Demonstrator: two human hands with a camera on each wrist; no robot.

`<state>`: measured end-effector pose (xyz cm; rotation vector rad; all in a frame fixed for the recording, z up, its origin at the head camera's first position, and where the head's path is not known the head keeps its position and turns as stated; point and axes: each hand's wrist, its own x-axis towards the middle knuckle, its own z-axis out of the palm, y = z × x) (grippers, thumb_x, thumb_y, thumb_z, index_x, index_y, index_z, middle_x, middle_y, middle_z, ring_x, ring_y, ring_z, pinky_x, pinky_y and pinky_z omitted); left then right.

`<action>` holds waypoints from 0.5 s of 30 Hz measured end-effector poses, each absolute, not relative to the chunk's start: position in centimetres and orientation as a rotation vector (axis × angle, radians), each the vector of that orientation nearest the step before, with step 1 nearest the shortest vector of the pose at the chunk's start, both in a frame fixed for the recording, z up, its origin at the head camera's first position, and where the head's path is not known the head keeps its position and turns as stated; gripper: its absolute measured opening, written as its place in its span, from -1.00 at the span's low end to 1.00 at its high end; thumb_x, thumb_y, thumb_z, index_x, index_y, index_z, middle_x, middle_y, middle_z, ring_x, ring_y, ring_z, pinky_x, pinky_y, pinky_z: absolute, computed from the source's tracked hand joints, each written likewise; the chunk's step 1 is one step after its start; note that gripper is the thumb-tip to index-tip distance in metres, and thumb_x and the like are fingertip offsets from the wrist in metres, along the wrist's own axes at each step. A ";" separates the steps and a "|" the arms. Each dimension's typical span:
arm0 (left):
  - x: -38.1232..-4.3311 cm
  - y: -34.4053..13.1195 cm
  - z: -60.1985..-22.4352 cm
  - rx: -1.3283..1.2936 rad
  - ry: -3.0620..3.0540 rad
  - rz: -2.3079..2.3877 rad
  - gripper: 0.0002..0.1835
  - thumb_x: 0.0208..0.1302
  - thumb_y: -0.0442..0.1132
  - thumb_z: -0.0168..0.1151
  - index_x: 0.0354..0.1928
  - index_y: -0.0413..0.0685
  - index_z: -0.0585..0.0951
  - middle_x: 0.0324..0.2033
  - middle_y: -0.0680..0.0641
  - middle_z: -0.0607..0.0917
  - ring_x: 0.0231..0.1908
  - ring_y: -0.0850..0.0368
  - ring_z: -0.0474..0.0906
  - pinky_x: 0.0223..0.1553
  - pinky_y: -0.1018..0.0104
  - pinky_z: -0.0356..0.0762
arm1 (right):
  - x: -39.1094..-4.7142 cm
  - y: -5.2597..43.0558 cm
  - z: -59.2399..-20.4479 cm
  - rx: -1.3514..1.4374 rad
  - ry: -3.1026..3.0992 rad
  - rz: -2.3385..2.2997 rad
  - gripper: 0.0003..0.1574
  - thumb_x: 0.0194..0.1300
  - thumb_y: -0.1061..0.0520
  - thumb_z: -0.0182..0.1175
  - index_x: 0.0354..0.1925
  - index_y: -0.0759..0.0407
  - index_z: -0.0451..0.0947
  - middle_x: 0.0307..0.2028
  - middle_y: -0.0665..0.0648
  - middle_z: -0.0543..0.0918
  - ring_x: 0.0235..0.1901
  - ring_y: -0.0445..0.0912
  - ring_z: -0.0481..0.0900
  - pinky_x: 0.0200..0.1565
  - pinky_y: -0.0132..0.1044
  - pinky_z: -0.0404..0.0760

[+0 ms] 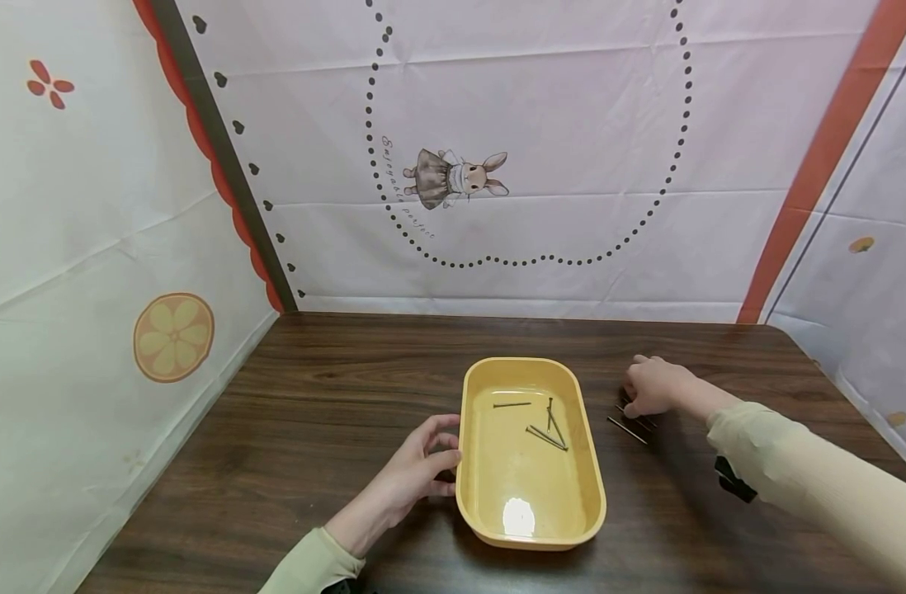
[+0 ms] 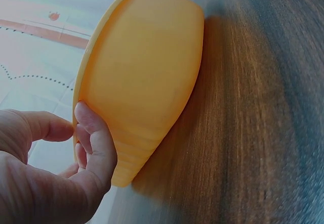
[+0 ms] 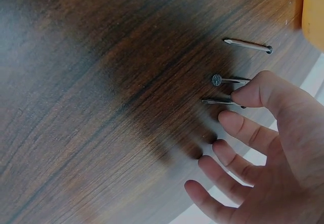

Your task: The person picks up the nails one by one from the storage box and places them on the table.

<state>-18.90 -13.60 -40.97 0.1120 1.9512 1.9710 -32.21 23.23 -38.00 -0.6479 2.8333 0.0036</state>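
Note:
A yellow rectangular tray stands on the table with several metal nails lying on its bottom. My left hand is at the tray's left side; in the left wrist view its bent fingers and thumb hold the rim. Right of the tray, my right hand reaches down over loose nails. In the right wrist view, thumb and index finger stand slightly apart around one nail; the other fingers are spread. A second nail runs partly behind the thumb, and a third nail lies apart.
The dark wood-grain table ends at a back wall covered with a printed cloth showing a rabbit. Similar cloth hangs at the left and right sides.

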 end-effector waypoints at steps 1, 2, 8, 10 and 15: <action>-18.9 -13.6 -41.0 0.112 1.951 1.971 -0.41 0.36 -0.39 0.07 0.41 -0.19 0.21 -0.03 -0.17 0.47 -0.26 0.13 0.56 -0.36 0.33 0.64 | -32.2 23.2 -38.0 -0.645 2.833 0.004 -0.54 0.02 0.03 0.37 -0.71 0.01 0.27 -0.39 0.12 0.42 -0.34 0.04 0.35 -0.46 -0.27 0.23; -18.9 -13.6 -41.0 0.111 1.952 1.971 -0.41 0.36 -0.39 0.07 0.41 -0.19 0.21 -0.03 -0.17 0.47 -0.26 0.13 0.55 -0.36 0.33 0.64 | -32.2 23.2 -38.0 -0.649 2.833 0.005 -0.55 0.03 0.03 0.37 -0.70 0.01 0.28 -0.40 0.11 0.42 -0.35 0.04 0.35 -0.45 -0.27 0.23; -18.9 -13.6 -41.0 0.114 1.949 1.971 -0.41 0.37 -0.38 0.07 0.41 -0.19 0.21 -0.03 -0.17 0.47 -0.26 0.14 0.55 -0.36 0.33 0.64 | -32.1 23.3 -37.9 -0.671 2.833 0.005 -0.56 0.05 0.02 0.37 -0.68 0.02 0.30 -0.45 0.07 0.37 -0.39 -0.01 0.32 -0.44 -0.28 0.22; -18.9 -13.6 -41.0 0.114 1.947 1.971 -0.41 0.37 -0.38 0.06 0.41 -0.19 0.21 -0.03 -0.17 0.47 -0.26 0.14 0.55 -0.36 0.33 0.64 | -32.0 23.4 -37.9 -0.670 2.827 0.008 -0.58 0.07 0.02 0.36 -0.67 0.02 0.32 -0.44 0.07 0.36 -0.40 -0.03 0.31 -0.44 -0.28 0.23; -18.9 -13.6 -41.1 0.108 1.947 1.969 -0.41 0.38 -0.38 0.06 0.42 -0.18 0.21 -0.02 -0.17 0.47 -0.26 0.13 0.55 -0.36 0.32 0.64 | -32.0 23.7 -37.6 -0.665 2.826 0.035 -0.66 0.09 -0.03 0.35 -0.58 0.05 0.42 -0.38 0.09 0.43 -0.38 -0.01 0.37 -0.45 -0.26 0.29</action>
